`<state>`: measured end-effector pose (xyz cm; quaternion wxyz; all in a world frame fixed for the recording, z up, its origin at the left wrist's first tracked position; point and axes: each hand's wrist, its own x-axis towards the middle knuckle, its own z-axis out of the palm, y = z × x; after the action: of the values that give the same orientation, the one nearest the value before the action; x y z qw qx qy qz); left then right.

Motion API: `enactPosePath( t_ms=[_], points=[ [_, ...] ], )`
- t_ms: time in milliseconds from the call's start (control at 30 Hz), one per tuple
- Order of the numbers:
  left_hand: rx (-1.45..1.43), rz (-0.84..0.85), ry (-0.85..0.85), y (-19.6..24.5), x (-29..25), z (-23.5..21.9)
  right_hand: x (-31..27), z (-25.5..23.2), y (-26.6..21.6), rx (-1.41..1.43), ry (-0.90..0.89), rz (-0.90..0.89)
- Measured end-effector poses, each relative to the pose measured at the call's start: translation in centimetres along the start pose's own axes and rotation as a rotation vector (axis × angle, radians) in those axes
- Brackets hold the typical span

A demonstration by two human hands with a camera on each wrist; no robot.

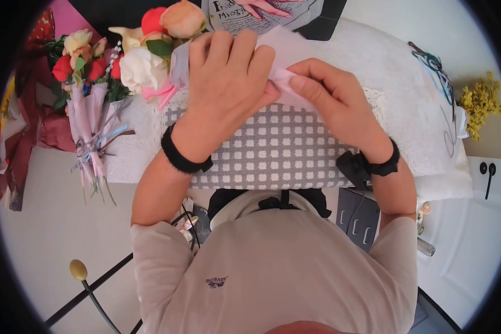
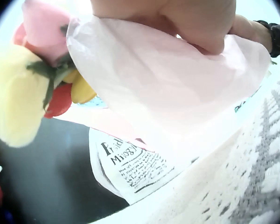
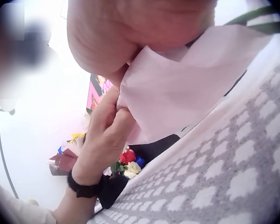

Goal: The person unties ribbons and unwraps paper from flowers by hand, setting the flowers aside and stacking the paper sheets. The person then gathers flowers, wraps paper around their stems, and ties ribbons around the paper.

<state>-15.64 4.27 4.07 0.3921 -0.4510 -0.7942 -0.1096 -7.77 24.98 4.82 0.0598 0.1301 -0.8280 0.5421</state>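
Note:
Pale pink wrapping paper (image 1: 286, 47) is gathered between the two hands above the checked cloth. The left hand (image 1: 225, 83) curls its fingers round the wrapped stems of a bouquet, whose white rose (image 1: 143, 69) and peach rose (image 1: 182, 19) stick out to its left. With thumb and fingers the right hand (image 1: 339, 100) pinches the paper close to the left thumb. In the left wrist view the paper (image 2: 163, 79) spreads below the fingers, beside a yellow flower (image 2: 18, 95). The right wrist view shows the paper (image 3: 177, 88) hanging under the right hand (image 3: 140, 32); the stems are mostly hidden.
A grey checked cloth (image 1: 273, 150) lies along the table's front edge. At the left is a wrapped bouquet (image 1: 89, 122). Behind the hands lies a printed sheet (image 1: 261, 15) on black material. Glasses (image 1: 428, 58) and yellow flowers (image 1: 482, 106) are at the right.

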Motion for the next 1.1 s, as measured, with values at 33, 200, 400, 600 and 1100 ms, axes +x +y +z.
enactPosePath(
  t_ms=[33,200,400,600,1100],
  points=[
    [0.009,-0.002,0.044,0.1,0.2,0.1,0.1,0.0,0.2,0.057,-0.011,0.019],
    [-0.021,0.004,0.034,0.0,-0.2,0.0,0.2,0.9,1.2,-0.263,0.119,-0.257],
    [-0.004,-0.025,-0.056,-0.6,-0.2,0.3,0.4,0.8,0.9,-0.734,0.304,-0.589],
    [-0.001,-0.011,0.034,-0.3,0.6,-0.6,-0.1,0.6,1.2,-0.555,0.263,-0.473],
    [-0.03,-0.008,-0.161,0.2,-0.4,0.1,0.2,1.1,1.5,-0.809,0.196,-0.514]
  ],
)
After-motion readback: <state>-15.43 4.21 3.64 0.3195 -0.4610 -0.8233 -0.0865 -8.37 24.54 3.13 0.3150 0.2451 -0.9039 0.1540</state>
